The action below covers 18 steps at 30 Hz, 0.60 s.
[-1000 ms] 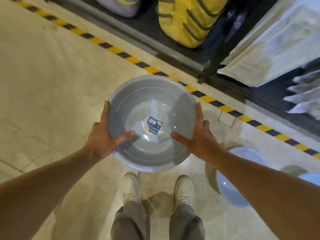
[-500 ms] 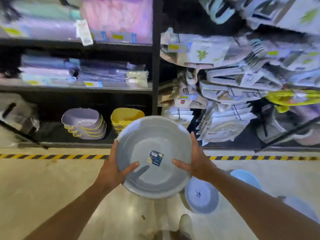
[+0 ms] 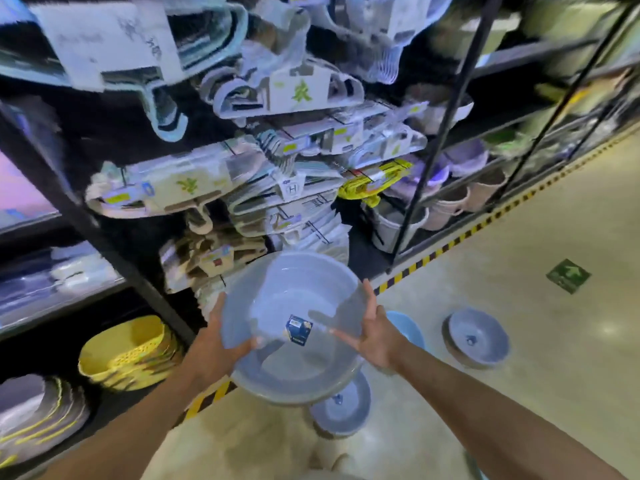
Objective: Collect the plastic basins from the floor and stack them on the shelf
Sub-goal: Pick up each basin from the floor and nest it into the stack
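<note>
I hold a round grey plastic basin (image 3: 294, 299) with a blue sticker inside, level with the lower shelves. My left hand (image 3: 221, 344) grips its left rim and my right hand (image 3: 375, 332) grips its right rim. Three more basins sit on the floor: a grey one (image 3: 341, 408) right under the held basin, a light blue one (image 3: 405, 327) partly hidden behind my right hand, and a grey one (image 3: 479, 336) further right. The dark shelf unit (image 3: 114, 258) stands directly ahead.
The shelves hold packs of hangers (image 3: 294, 188), yellow colanders (image 3: 128, 351) at the bottom left and buckets (image 3: 398, 226) to the right. A yellow-and-black tape line (image 3: 450, 242) runs along the shelf base. A green arrow sticker (image 3: 568, 275) lies on the floor.
My view has swung up from the floor to the shelves and turned right. The basin has risen with both hands still on its rim. More basins on the floor have come into view.
</note>
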Each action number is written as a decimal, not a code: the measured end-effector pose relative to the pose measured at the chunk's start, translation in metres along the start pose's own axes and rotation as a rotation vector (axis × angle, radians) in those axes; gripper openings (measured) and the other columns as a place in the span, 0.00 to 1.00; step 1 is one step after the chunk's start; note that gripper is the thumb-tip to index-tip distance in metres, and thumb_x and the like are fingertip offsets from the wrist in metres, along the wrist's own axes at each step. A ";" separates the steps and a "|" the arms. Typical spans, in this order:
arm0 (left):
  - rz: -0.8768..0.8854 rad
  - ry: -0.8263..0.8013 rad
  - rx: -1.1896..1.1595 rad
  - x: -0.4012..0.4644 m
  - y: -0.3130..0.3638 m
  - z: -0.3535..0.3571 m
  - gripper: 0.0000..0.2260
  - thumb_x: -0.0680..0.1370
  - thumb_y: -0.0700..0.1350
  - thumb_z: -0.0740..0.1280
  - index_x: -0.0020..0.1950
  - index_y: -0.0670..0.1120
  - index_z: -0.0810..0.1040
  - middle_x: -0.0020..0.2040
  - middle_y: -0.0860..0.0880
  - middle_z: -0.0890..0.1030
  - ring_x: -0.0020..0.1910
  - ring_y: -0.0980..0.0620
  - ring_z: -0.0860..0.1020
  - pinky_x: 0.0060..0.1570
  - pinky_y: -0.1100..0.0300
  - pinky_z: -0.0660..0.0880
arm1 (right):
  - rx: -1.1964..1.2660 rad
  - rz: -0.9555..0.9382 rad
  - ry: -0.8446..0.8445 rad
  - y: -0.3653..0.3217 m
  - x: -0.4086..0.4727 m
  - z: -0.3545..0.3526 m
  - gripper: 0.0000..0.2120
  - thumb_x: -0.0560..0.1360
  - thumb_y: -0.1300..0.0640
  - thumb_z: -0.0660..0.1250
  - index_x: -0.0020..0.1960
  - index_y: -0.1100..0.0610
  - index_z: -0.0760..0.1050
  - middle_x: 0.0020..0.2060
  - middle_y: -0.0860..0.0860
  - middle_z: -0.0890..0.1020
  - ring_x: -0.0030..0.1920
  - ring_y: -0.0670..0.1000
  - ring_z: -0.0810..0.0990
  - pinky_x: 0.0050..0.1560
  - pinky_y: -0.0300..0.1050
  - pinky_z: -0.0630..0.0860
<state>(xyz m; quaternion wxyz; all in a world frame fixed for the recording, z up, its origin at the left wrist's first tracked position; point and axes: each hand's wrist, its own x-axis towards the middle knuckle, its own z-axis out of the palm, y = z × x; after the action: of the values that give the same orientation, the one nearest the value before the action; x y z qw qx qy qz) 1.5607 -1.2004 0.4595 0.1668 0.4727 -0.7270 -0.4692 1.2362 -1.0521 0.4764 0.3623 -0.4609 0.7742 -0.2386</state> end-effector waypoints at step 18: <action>0.123 -0.513 0.078 0.202 0.038 0.104 0.58 0.67 0.68 0.82 0.88 0.68 0.49 0.83 0.62 0.66 0.80 0.54 0.70 0.75 0.44 0.73 | 0.300 0.507 0.263 0.085 0.012 -0.017 0.66 0.69 0.30 0.78 0.84 0.42 0.30 0.81 0.61 0.59 0.72 0.65 0.75 0.68 0.56 0.76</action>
<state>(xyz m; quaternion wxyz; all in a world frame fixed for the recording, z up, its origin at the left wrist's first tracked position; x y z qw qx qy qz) 1.3687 -1.3116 0.3989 -0.0129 0.2996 -0.7903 -0.5343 1.1736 -1.0229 0.4231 0.3710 -0.1600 0.8608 -0.3096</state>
